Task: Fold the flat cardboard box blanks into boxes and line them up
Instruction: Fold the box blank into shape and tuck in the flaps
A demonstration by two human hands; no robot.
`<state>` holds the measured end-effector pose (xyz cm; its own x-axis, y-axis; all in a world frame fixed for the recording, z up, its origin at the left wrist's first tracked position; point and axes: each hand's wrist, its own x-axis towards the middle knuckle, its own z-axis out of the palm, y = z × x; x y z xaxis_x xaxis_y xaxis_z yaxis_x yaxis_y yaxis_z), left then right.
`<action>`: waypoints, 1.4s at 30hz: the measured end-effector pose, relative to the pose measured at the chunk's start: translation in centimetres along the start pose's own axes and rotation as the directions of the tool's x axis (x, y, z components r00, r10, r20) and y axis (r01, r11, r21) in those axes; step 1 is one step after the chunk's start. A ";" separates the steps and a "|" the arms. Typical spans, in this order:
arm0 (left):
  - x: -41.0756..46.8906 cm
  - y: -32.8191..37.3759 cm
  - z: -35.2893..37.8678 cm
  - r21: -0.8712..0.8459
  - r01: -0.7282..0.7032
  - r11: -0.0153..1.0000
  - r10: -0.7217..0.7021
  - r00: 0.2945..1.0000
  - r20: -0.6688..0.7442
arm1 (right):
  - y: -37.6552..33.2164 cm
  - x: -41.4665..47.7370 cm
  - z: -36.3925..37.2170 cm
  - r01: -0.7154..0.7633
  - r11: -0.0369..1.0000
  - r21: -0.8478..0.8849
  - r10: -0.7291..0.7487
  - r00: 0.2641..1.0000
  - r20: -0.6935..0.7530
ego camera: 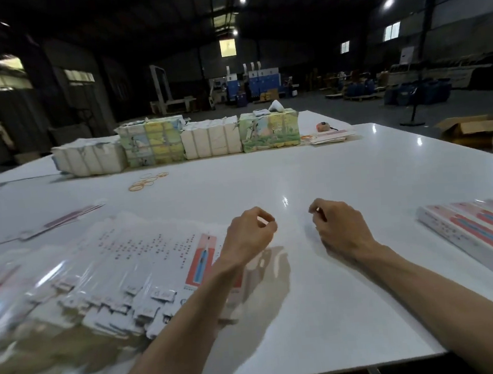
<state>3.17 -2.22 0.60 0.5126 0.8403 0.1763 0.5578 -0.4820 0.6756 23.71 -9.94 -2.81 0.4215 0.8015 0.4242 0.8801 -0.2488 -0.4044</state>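
**Hands.** The left hand point(249, 231) and right hand point(339, 226) hover side by side over the bare middle of the bench point(322, 284), toward its front edge. Each is loosely curled, thumb near forefinger. Nothing shows in either, so no blank is in work at present.

**Supply.** The pile of flat blanks point(144, 255) lies fanned at the front left, just beside the left hand, probably so that a single blank can be drawn off without a reach. It is too blurred to count. One loose blank point(63, 222) lies apart, nearer the left edge.

**Output side.** One row of pink-and-blue pieces point(481, 226) lies at the right edge, near the right hand. Folded or flat cannot be told.

**Reserve.** Four bundles point(211, 142) stand touching along the far edge, two white and two printed, likely stock kept out of the working area. A cluster of rubber bands point(148, 180) lies just before them; there are several, the exact number unclear.
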 end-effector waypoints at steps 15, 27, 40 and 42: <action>-2.2 -1.9 -7.5 0.761 0.349 0.547 -0.382 0.913 -0.144 | 0.8 0.6 0.2 0.010 0.983 0.182 -0.017 0.999 0.036; -1.7 -3.0 -10.6 0.601 0.386 0.700 -0.411 0.906 -0.103 | 0.6 0.7 0.2 0.031 0.977 0.212 -0.043 0.998 0.055; 1.8 2.4 -2.5 -0.672 0.275 0.687 0.052 0.905 0.423 | 0.2 1.3 0.0 0.293 0.880 0.374 -0.176 0.932 -0.316; 1.4 2.7 0.0 -0.762 0.334 0.554 0.077 0.891 0.447 | 0.1 1.5 -0.2 0.357 0.859 0.368 -0.204 0.897 -0.393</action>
<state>5.38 -2.36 2.63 0.7915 0.6011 -0.1103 -0.0173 0.2023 0.9792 24.44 -8.87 -2.05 0.2839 0.5560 0.7812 0.8256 0.2726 -0.4941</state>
